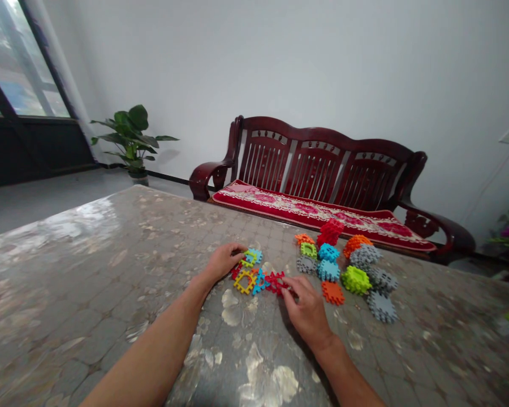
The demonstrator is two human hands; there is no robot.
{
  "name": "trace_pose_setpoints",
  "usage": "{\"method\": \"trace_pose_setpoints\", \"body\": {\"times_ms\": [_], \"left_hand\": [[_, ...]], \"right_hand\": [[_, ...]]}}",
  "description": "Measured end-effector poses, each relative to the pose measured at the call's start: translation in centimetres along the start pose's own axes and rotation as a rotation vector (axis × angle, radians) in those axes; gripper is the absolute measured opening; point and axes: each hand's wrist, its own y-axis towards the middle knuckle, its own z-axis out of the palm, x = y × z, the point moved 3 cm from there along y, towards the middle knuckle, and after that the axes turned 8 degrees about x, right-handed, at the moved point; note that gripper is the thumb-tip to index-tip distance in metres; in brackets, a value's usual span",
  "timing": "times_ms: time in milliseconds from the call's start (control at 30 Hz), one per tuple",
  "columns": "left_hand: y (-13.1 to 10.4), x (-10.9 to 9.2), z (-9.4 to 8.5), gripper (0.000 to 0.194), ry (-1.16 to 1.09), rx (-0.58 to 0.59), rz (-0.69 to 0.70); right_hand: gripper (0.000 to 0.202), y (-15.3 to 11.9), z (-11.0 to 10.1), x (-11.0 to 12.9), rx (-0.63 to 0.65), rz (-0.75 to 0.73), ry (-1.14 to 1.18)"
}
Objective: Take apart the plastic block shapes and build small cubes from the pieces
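Toothed plastic building tiles lie on the table in front of me. My left hand grips the left edge of a small group, with its fingers at a lime-green frame tile. A light-blue tile sits beside that one. Nearer to me are a yellow frame tile and a blue tile. My right hand pinches a red tile at the right end of the group. Whether the red tile is locked to the blue one, I cannot tell.
Stacks of tiles stand right of my hands: grey, lime green, orange, blue and red. A patterned cover lies over the table. Behind it are a wooden bench and a potted plant.
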Motion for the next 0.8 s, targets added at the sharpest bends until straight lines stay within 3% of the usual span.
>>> {"method": "trace_pose_setpoints", "body": {"times_ms": [200, 400, 600, 800], "left_hand": [[0.08, 0.11, 0.05, 0.031, 0.004, 0.004, 0.004], [0.09, 0.10, 0.04, 0.032, 0.010, 0.010, -0.001], [0.08, 0.12, 0.09, 0.031, 0.008, -0.002, -0.016], [0.09, 0.17, 0.09, 0.030, -0.005, -0.014, -0.006]], "right_hand": [[0.023, 0.27, 0.14, -0.10, 0.077, 0.022, 0.148], [0.032, 0.48, 0.11, -0.26, 0.241, -0.013, 0.020], [0.056, 0.50, 0.71, -0.37, 0.268, -0.002, -0.040], [0.047, 0.58, 0.32, 0.02, 0.260, -0.098, -0.143]]}}
